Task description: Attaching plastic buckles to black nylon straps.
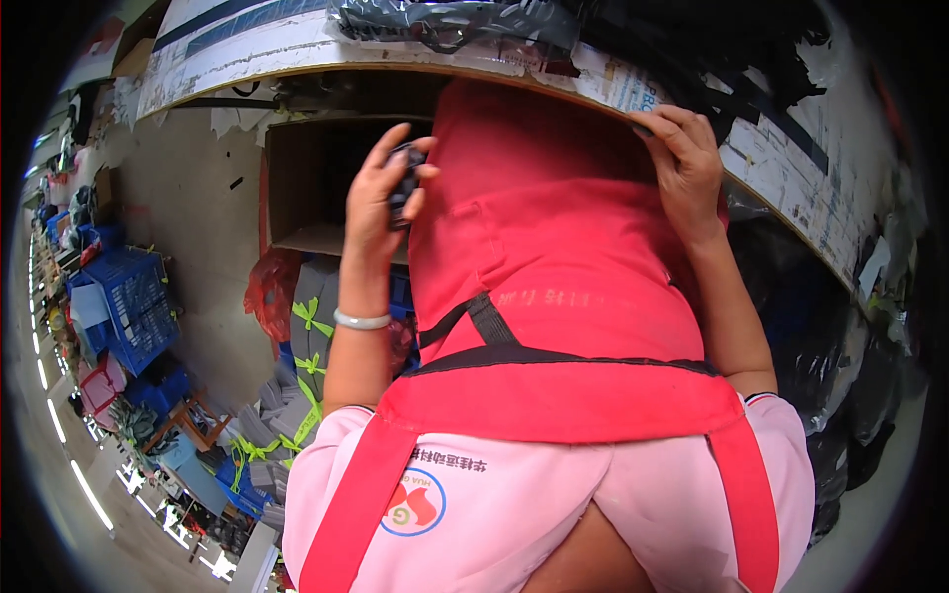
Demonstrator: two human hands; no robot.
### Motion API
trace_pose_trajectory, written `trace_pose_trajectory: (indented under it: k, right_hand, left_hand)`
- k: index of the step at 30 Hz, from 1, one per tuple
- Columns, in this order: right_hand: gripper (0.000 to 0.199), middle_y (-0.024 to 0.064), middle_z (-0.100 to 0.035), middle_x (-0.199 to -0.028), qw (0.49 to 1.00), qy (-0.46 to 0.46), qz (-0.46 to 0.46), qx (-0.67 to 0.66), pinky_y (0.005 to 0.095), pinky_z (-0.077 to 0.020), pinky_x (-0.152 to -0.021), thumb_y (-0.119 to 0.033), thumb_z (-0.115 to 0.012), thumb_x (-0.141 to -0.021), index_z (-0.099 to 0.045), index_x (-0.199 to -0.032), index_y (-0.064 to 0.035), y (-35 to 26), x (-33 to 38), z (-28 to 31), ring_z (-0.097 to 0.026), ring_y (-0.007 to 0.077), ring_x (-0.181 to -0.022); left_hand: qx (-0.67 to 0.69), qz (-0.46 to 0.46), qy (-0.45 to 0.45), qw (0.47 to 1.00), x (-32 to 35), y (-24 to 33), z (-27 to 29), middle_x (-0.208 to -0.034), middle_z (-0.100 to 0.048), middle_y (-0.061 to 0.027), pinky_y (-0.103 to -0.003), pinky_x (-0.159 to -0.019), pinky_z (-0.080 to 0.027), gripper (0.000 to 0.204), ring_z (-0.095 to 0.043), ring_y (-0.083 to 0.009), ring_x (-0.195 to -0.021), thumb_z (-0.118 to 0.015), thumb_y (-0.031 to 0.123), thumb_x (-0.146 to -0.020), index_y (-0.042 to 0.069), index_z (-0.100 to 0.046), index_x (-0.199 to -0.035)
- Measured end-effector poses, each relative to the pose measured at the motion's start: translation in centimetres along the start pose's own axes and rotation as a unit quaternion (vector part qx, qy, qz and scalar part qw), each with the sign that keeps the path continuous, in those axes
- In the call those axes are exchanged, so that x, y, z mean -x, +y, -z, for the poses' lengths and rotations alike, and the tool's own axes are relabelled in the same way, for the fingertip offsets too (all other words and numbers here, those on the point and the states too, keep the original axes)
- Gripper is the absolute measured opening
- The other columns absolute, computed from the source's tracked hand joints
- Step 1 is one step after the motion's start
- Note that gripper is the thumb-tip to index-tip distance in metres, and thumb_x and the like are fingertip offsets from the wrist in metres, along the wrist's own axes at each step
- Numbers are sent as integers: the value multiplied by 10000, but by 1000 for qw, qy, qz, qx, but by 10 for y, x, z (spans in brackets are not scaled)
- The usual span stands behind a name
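My left hand [371,203] is raised over the left side of my red apron, its fingers curled round a small black object [402,183]. Blur and the fingers hide what kind of thing it is. A pale bangle circles that wrist. My right hand [689,163] is bent at the worktable's front edge, with thumb and fingertips closed against the rim of the worn white tabletop [791,168]. Between my hands hangs the red apron [563,247], its upper part passing under the table edge.
Black material in clear plastic [455,25] lies on the table. Beneath it stands an open cardboard box [297,188]. To the left are a red plastic bag [270,296], grey bundles tied with yellow-green strips [311,326] and a blue crate [133,306]. Black bags [791,316] stand at right.
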State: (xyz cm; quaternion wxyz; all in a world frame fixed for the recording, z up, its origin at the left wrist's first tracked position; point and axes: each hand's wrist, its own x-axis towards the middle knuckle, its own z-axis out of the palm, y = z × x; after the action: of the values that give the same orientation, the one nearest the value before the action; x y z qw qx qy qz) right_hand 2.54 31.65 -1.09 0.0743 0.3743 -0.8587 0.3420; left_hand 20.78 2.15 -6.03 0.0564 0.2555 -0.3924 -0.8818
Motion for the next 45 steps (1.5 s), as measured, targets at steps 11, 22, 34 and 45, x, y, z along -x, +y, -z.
trace_pose_trajectory:
  k: [11,22,34,45]
  right_hand:
    - [199,11,-628,-791,881,-220,-211,-361,232,-489,-626,-85,-606,-917,-643,-1096,-9,-52,-18,-18,-562,67,-687]
    - [141,3,-594,-717,907,-344,-53,-237,235,-438,-517,-65,-594,-906,-621,-1030,-4,-34,-25,-28,-530,78,-565]
    - [179,8,-563,-640,666,-264,-405,-568,182,-345,-395,-213,-569,-964,-551,-951,-35,-41,-9,-39,-439,25,-454]
    - [143,19,-584,-809,495,-192,-450,-718,153,-341,-449,-189,-536,-984,-551,-981,-47,-39,-8,-41,-417,14,-532]
  left_hand:
    - [-130,32,-66,989,-14,-37,-87,-695,-622,-43,-196,-429,-381,242,-503,-80,-464,-571,248,-969,23,-658,-992]
    - [-539,-234,-164,792,-15,-39,-86,-809,-612,-85,-318,-612,-465,213,-594,-210,-663,-673,53,-834,-17,-650,-1034]
    - [-173,-40,-25,984,-9,-51,-102,-627,-570,26,-177,-421,-337,205,-462,-26,-476,-579,165,-961,16,-690,-1047]
    - [-393,-328,-51,857,-18,-58,-94,-883,-667,-116,-259,-686,-514,252,-662,-197,-789,-632,-70,-832,-7,-673,-1072]
